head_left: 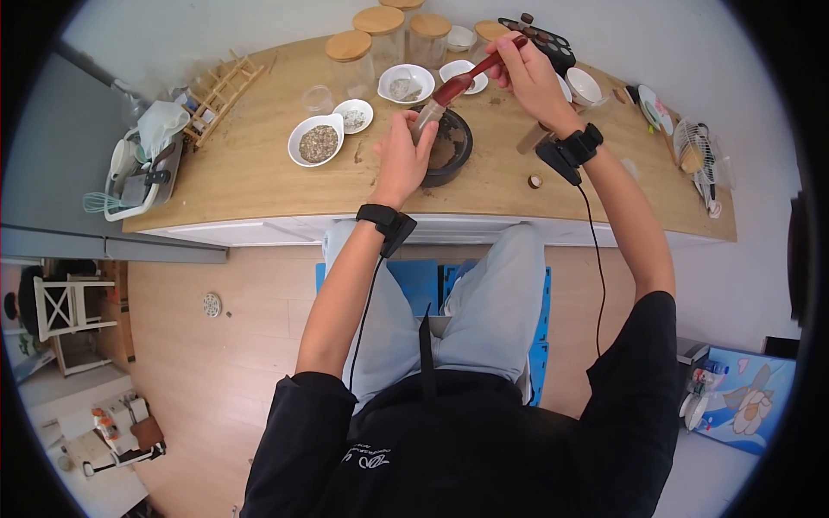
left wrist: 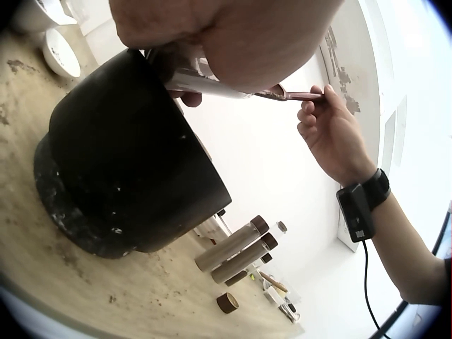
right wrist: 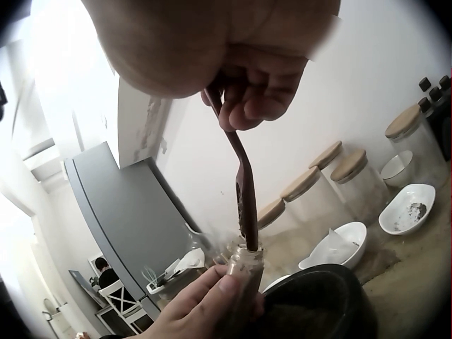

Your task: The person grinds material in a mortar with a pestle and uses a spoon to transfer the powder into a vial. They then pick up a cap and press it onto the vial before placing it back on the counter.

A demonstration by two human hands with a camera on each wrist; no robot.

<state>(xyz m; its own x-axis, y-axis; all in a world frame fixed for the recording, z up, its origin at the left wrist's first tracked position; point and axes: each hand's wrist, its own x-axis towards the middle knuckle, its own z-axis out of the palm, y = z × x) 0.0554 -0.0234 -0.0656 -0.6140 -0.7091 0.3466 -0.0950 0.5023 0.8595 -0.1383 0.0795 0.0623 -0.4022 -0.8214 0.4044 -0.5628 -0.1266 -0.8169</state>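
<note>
My left hand (head_left: 400, 162) holds a small clear glass tube (right wrist: 247, 277), tilted, over the black mortar (left wrist: 127, 155). With its fingertips my right hand (head_left: 533, 85) pinches the handle of a dark red-brown scoop (right wrist: 245, 187). The scoop slants down, and in the right wrist view its tip is in the tube's mouth, with dark powder along its hollow. Brown powder (head_left: 446, 148) lies inside the mortar. To the right of it, capped tubes of brown powder (left wrist: 244, 258) stand on the table, close to a loose brown cap (left wrist: 227, 303).
White bowls (head_left: 293, 147) of seeds and pale bits stand left of the mortar, others (head_left: 406, 71) behind it. Glass jars with wooden lids (head_left: 349, 47) line the wall. A utensil basket (head_left: 129, 207) sits at the left end of the wooden table (head_left: 250, 173). Powder is scattered on the tabletop.
</note>
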